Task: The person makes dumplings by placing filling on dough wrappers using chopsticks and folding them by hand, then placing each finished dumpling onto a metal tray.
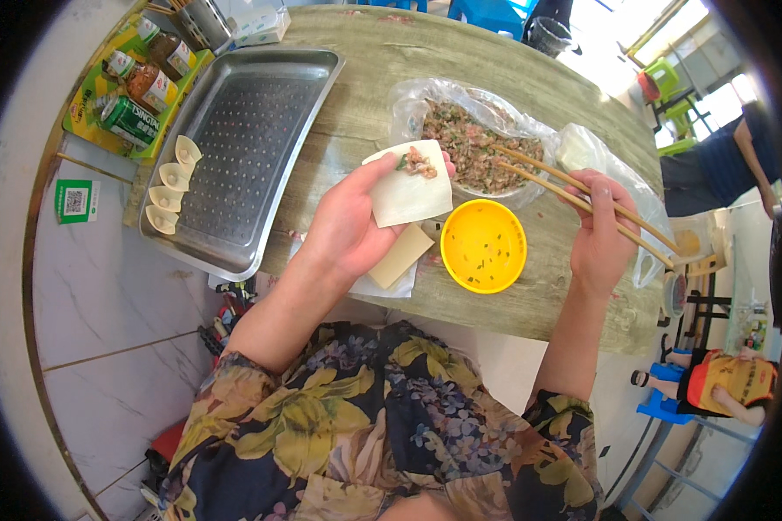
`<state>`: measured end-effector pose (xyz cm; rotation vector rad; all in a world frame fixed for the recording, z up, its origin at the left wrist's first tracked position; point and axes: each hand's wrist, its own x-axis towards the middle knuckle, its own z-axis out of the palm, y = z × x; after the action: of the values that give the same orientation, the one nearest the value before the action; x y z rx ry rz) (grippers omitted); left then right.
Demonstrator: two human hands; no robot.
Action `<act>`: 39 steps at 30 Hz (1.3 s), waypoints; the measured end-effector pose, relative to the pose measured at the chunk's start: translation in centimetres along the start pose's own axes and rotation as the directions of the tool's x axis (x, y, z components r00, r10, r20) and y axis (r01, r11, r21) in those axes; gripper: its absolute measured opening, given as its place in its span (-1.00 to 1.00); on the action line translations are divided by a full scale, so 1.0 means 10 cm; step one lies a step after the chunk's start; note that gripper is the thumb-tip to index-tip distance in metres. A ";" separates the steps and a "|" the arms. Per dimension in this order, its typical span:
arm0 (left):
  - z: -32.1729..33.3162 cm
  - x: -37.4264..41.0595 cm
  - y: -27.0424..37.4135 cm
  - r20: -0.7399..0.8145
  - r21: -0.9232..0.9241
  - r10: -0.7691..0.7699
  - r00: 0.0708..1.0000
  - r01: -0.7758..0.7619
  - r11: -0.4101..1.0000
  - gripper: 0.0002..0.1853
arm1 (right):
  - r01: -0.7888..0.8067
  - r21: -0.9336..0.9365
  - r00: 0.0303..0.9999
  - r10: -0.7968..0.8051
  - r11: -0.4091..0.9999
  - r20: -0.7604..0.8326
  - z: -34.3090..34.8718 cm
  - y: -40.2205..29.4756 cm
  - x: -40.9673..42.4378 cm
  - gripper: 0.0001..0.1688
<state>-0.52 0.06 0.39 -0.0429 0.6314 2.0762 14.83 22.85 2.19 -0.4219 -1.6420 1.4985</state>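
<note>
A square dough wrapper (404, 198) lies across the palm and fingers of my left hand (352, 221), with a small lump of minced meat filling (418, 163) near its upper edge. My right hand (603, 225) grips a pair of wooden chopsticks (577, 192), whose tips reach over the meat filling in a plastic-lined bowl (456, 143). Below that bowl stands a yellow bowl (483, 246) of liquid with green bits. A stack of square wrappers (401, 257) rests on white paper, partly under my left hand. Several folded dumplings (166, 198) line the left side of a perforated metal tray (254, 130).
Behind the tray are a condiment rack (169, 124) with jars and a green can (130, 122), a chopstick holder (202, 23) and a tissue pack (260, 26). A plastic bag (632, 176) lies right of the filling. Two other people are at the right, away from the table.
</note>
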 end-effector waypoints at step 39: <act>0.01 -0.06 -0.02 0.041 0.101 0.041 0.998 -0.045 0.994 -0.48 | -0.163 0.003 0.971 0.160 0.987 0.178 0.12 0.48 0.31 -0.77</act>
<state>-0.04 -0.24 0.59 0.0700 0.7189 2.0778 10.73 25.47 -1.07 -0.4312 -1.7662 1.7125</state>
